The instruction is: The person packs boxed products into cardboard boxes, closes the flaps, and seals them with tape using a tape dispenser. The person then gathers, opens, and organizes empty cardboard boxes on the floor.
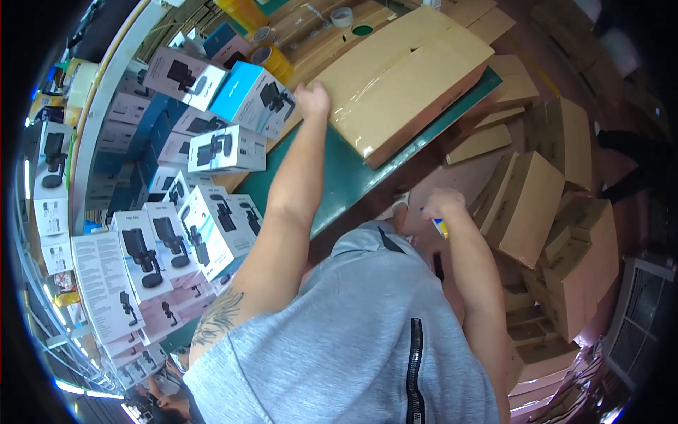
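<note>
A large taped cardboard carton lies on the green tabletop, its near corner toward me. My left hand is stretched out to the carton's left end, its fingers curled against the corner there; the fingertips are partly hidden. Right beside that hand stands a blue and white product box with a microphone picture. My right hand hangs past the table's near edge, closed round a small blue and yellow object. Most of that object is hidden in the fist, so its kind does not show.
Stacked microphone boxes crowd the left side, next to a metal shelf post. Yellow tape rolls and a white tape roll lie beyond the carton. Open cardboard cartons stand on the floor at right, near a grey grille.
</note>
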The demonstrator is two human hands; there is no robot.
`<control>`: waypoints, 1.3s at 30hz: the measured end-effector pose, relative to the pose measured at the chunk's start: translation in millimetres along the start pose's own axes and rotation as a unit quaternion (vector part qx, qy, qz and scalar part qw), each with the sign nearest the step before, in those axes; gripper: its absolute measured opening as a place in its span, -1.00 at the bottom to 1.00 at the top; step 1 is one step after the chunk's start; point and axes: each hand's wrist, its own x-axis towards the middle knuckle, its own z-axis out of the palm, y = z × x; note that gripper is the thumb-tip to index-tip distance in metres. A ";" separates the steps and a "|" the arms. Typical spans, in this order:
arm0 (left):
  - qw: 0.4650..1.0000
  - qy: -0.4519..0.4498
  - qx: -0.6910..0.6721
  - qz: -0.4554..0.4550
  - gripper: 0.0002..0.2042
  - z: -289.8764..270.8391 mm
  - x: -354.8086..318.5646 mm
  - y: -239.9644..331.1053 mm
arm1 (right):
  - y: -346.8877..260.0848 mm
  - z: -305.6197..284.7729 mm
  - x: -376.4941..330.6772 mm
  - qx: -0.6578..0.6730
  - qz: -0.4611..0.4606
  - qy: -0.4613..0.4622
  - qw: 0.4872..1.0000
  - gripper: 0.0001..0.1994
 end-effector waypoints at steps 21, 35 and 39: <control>0.883 0.092 0.030 0.459 -0.42 1.4 -161.0 -48.7 | 139.5 12.5 56.8 0.155 0.017 0.306 0.939 -0.44; 0.958 0.138 -0.145 0.205 -0.45 -13.2 -82.7 -7.2 | 136.5 -100.6 24.9 0.247 -0.113 0.613 0.742 -0.34; 0.990 -0.138 0.021 -0.029 -0.64 -27.6 9.2 1.6 | 92.6 -195.1 49.2 0.292 -0.314 0.627 0.651 -0.33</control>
